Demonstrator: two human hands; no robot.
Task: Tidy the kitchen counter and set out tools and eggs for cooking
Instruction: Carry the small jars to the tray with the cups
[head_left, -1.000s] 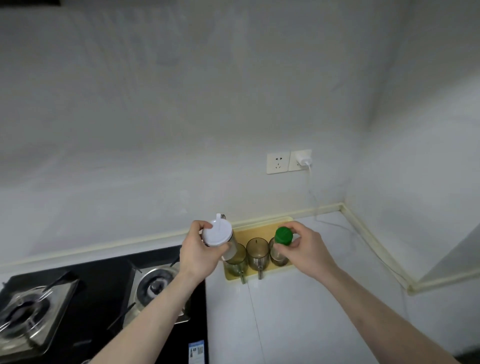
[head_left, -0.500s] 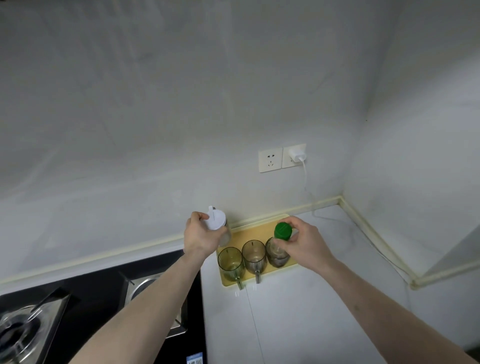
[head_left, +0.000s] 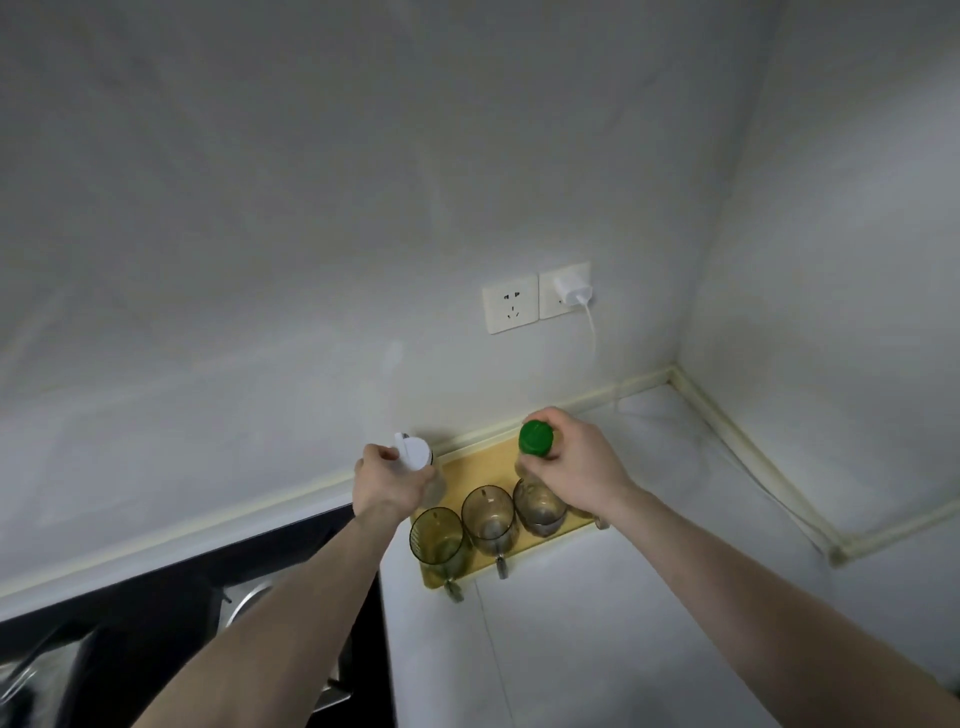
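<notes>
Left hand (head_left: 387, 488) gripped white-capped bottle (head_left: 415, 457), right hand (head_left: 576, 467) gripped green-capped bottle (head_left: 535, 441) over yellow tray (head_left: 483, 462) of three murky jars (head_left: 488, 525)

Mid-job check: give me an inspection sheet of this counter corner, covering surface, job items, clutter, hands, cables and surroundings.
Surface: pale counter, bare in front of the yellow tray.
Job's things: white-capped bottle and green-capped bottle, both at the tray's back; no eggs seen.
Clutter: three clear handled jars along the tray's front edge.
Hands: left hand grips the white-capped bottle; right hand grips the green-capped bottle.
Cables: white plug in the wall socket, cord dropping to the counter.
Surroundings: black gas hob at left; grey walls.
</notes>
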